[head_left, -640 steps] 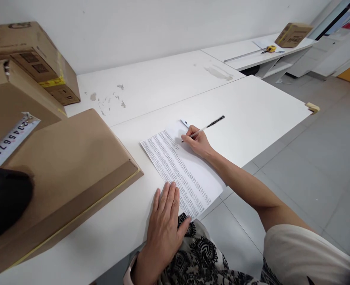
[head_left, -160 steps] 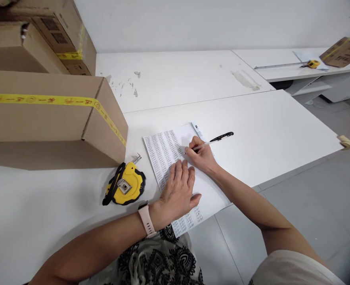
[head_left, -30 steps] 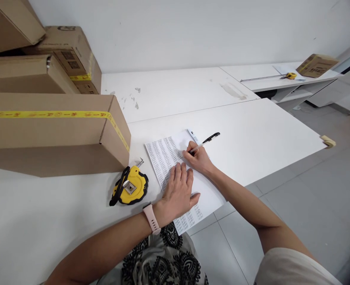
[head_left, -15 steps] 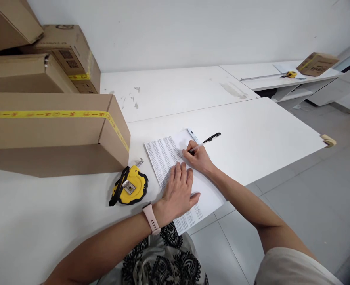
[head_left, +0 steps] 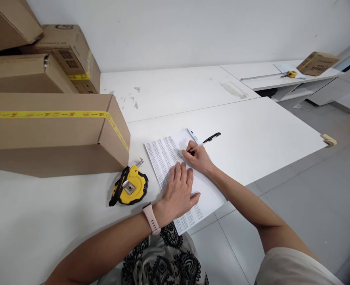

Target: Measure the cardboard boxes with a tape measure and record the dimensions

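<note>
A white sheet of paper (head_left: 209,190) with columns of handwriting lies on the table, its near corner jutting past the edge. My left hand (head_left: 179,194) rests open and flat on the sheet, with a pink watch band at the wrist. In my right hand (head_left: 199,157) is a black-capped pen (head_left: 212,137), slanted up to the right, its tip hidden by the fingers at the written rows. Left of the paper lies a yellow and black tape measure (head_left: 134,186) with a short end of metal tape out. Part of a light-blue printed item (head_left: 192,135) shows behind the sheet.
A large cardboard box (head_left: 44,136) with yellow tape stands left, with more boxes (head_left: 70,51) stacked behind. Far right are another tape measure (head_left: 291,74), its blade extended, and a small box (head_left: 319,63). The white table (head_left: 252,134) ends at a front edge above floor tiles.
Almost nothing differs. My right hand has shifted very slightly with the pen; my left hand stays on the paper.
</note>
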Demonstrator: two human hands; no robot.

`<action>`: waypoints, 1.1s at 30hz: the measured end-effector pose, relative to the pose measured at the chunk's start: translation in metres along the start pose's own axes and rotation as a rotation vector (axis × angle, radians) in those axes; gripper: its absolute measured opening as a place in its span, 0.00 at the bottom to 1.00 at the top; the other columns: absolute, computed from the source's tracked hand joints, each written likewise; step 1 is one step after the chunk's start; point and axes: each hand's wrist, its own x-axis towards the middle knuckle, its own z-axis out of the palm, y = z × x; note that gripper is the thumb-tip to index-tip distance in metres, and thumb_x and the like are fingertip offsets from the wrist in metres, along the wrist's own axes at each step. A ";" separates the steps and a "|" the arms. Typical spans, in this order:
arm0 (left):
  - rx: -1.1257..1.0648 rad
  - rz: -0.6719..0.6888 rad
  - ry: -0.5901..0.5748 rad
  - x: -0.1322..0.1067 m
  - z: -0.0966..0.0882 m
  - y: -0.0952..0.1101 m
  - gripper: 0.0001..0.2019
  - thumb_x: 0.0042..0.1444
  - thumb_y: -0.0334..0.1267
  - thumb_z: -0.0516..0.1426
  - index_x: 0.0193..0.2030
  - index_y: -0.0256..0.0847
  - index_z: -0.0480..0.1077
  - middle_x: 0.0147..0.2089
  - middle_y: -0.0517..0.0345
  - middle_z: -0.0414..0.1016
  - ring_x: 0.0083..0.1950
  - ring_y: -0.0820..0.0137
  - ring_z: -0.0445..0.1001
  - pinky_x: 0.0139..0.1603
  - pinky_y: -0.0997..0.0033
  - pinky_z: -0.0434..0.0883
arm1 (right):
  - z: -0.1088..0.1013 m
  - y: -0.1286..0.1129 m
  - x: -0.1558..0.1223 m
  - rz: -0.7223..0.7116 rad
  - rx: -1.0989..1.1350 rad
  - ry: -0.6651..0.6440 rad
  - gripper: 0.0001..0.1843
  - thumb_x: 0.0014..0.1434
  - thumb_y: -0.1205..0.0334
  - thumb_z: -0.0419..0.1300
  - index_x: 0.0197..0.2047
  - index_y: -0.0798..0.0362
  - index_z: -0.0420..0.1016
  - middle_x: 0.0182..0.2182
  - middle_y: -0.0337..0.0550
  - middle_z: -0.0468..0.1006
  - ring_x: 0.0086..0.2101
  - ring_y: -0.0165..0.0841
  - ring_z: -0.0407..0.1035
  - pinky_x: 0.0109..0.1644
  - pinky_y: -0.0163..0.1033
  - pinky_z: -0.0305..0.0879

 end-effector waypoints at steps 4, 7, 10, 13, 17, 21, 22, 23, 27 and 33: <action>-0.005 -0.003 -0.002 0.000 -0.001 0.000 0.40 0.64 0.57 0.53 0.69 0.20 0.60 0.70 0.21 0.59 0.72 0.37 0.57 0.71 0.42 0.57 | 0.000 0.001 0.000 -0.007 -0.009 0.004 0.13 0.56 0.60 0.60 0.26 0.49 0.58 0.18 0.30 0.58 0.22 0.26 0.52 0.26 0.36 0.48; 0.008 -0.004 -0.009 0.000 -0.002 0.000 0.40 0.64 0.57 0.53 0.69 0.21 0.60 0.71 0.22 0.59 0.72 0.37 0.57 0.71 0.43 0.56 | 0.001 0.002 0.000 -0.006 -0.008 0.000 0.13 0.55 0.61 0.60 0.26 0.49 0.58 0.18 0.30 0.58 0.21 0.26 0.52 0.26 0.36 0.48; 0.020 -0.001 -0.020 0.000 -0.002 0.000 0.40 0.64 0.57 0.52 0.69 0.21 0.59 0.71 0.21 0.58 0.72 0.37 0.56 0.71 0.43 0.56 | 0.001 0.003 0.000 0.004 0.007 -0.004 0.13 0.55 0.61 0.60 0.25 0.49 0.58 0.18 0.30 0.58 0.21 0.26 0.52 0.25 0.37 0.48; 0.013 -0.001 -0.027 0.000 -0.002 0.000 0.40 0.64 0.57 0.52 0.69 0.20 0.59 0.71 0.21 0.57 0.73 0.36 0.56 0.71 0.42 0.56 | 0.000 0.003 0.000 -0.008 0.029 0.012 0.14 0.56 0.60 0.61 0.25 0.49 0.59 0.19 0.30 0.58 0.22 0.27 0.52 0.26 0.37 0.49; -0.013 -0.003 -0.031 0.000 -0.002 0.000 0.40 0.65 0.57 0.52 0.70 0.21 0.57 0.72 0.21 0.55 0.73 0.36 0.53 0.71 0.42 0.54 | 0.000 0.003 0.002 -0.059 0.055 0.113 0.11 0.60 0.54 0.60 0.32 0.49 0.65 0.24 0.34 0.64 0.25 0.29 0.56 0.30 0.38 0.55; -0.033 -0.005 -0.038 0.001 -0.001 -0.002 0.39 0.65 0.56 0.52 0.70 0.21 0.58 0.72 0.21 0.55 0.74 0.37 0.53 0.72 0.42 0.54 | 0.000 0.006 0.004 -0.139 -0.113 0.107 0.08 0.65 0.55 0.55 0.42 0.48 0.71 0.36 0.41 0.74 0.34 0.34 0.66 0.42 0.41 0.64; -0.038 -0.008 -0.036 0.001 -0.001 -0.002 0.39 0.64 0.56 0.52 0.69 0.21 0.58 0.72 0.21 0.55 0.74 0.37 0.53 0.72 0.42 0.54 | 0.000 0.008 0.004 -0.168 -0.166 0.099 0.09 0.65 0.56 0.54 0.44 0.48 0.72 0.38 0.43 0.75 0.36 0.35 0.67 0.46 0.42 0.64; -0.042 -0.013 -0.033 0.002 -0.001 -0.001 0.39 0.64 0.56 0.53 0.69 0.21 0.58 0.72 0.21 0.55 0.74 0.37 0.53 0.72 0.42 0.54 | 0.000 0.009 0.005 -0.199 -0.209 0.083 0.10 0.66 0.58 0.53 0.45 0.48 0.73 0.41 0.44 0.75 0.39 0.36 0.68 0.48 0.43 0.64; -0.064 0.000 0.026 -0.009 -0.008 0.004 0.35 0.65 0.52 0.54 0.68 0.24 0.59 0.71 0.25 0.59 0.74 0.41 0.55 0.71 0.42 0.57 | 0.001 0.012 0.005 -0.274 -0.322 0.001 0.19 0.65 0.65 0.47 0.53 0.48 0.74 0.43 0.48 0.75 0.44 0.40 0.69 0.51 0.46 0.65; -0.205 -0.050 0.433 -0.066 -0.044 -0.010 0.13 0.64 0.37 0.57 0.53 0.36 0.70 0.58 0.40 0.73 0.67 0.52 0.66 0.67 0.52 0.66 | 0.005 0.012 0.005 -0.275 -0.384 0.047 0.24 0.65 0.66 0.46 0.61 0.51 0.69 0.42 0.50 0.79 0.43 0.42 0.71 0.52 0.50 0.67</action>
